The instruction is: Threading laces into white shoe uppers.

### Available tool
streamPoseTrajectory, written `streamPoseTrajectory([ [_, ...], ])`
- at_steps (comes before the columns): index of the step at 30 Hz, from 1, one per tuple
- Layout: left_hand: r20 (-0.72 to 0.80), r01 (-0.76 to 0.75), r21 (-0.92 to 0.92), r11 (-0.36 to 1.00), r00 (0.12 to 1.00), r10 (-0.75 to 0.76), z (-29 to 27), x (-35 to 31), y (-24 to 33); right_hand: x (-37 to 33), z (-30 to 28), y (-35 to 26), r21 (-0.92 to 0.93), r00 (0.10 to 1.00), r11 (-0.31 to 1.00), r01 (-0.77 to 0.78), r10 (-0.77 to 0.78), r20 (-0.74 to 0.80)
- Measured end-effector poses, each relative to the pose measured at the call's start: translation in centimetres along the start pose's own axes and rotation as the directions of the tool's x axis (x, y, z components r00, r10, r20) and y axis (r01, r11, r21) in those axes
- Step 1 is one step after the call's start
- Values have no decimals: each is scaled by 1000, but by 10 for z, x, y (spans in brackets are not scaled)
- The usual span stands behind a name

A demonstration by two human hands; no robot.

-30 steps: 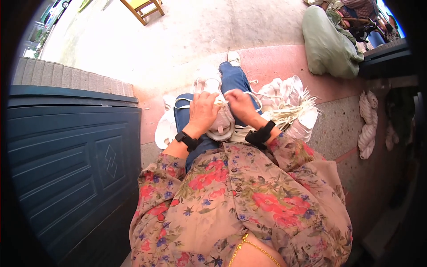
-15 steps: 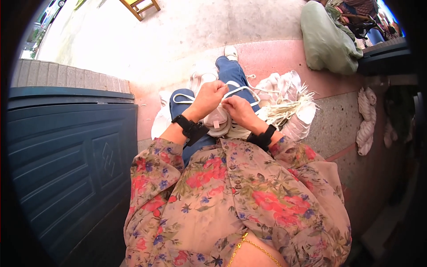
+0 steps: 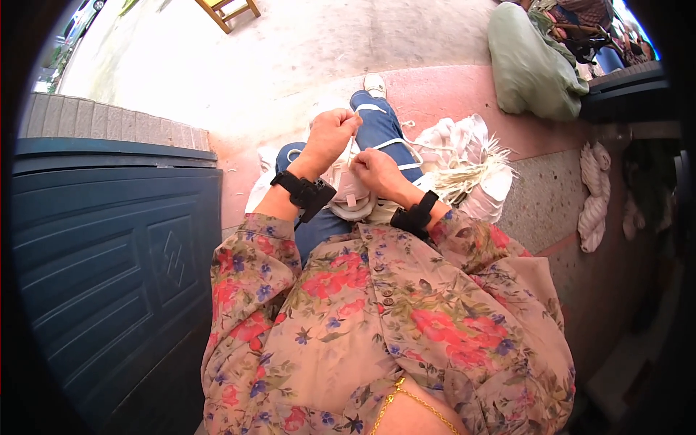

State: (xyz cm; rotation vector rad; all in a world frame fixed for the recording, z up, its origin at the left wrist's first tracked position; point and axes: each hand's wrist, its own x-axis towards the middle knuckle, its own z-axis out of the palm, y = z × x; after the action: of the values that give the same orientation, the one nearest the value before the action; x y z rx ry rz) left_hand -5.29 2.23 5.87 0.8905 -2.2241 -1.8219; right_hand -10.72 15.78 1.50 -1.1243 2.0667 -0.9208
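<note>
A pale pinkish-white shoe [image 3: 353,197] rests in my lap, its heel toward me and its front partly hidden by my hands. My left hand [image 3: 330,139] is pinched closed above it, on a white shoelace [image 3: 352,149]. Just below and to the right, my right hand [image 3: 378,174] is closed too, its fingertips at the same lace near the shoe. A long white lace end [image 3: 406,143] loops across my jeans on the right side. Where exactly the lace runs through the shoe cannot be made out.
Right of my legs lie several white shoes [image 3: 493,190] and a bundle of cream laces [image 3: 464,180]. Blue door panels [image 3: 109,254] stand on the left. A stuffed green sack [image 3: 533,65] sits at the far right, and a yellow wooden stool [image 3: 230,13] is farther off.
My left hand has risen away from the shoe, drawing the lace upward. My right hand has shifted slightly left and toward me. The lace loop at the left knee has become smaller.
</note>
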Motion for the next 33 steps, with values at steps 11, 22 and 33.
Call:
streamPoseTrajectory([
  [11, 66, -240, 803, 546, 946, 319, -18, -67, -41, 8, -2, -5, 148, 996, 988, -40, 27, 89],
  [22, -10, -143, 905, 400, 934, 357, 1, -81, -59, 5, 19, 0, 264, 995, 962, -69, 86, -52],
  [33, -76, -286, 741, 607, 863, 499, -19, -81, -60, 2, 11, -1, 406, 986, 902, -146, 166, -14],
])
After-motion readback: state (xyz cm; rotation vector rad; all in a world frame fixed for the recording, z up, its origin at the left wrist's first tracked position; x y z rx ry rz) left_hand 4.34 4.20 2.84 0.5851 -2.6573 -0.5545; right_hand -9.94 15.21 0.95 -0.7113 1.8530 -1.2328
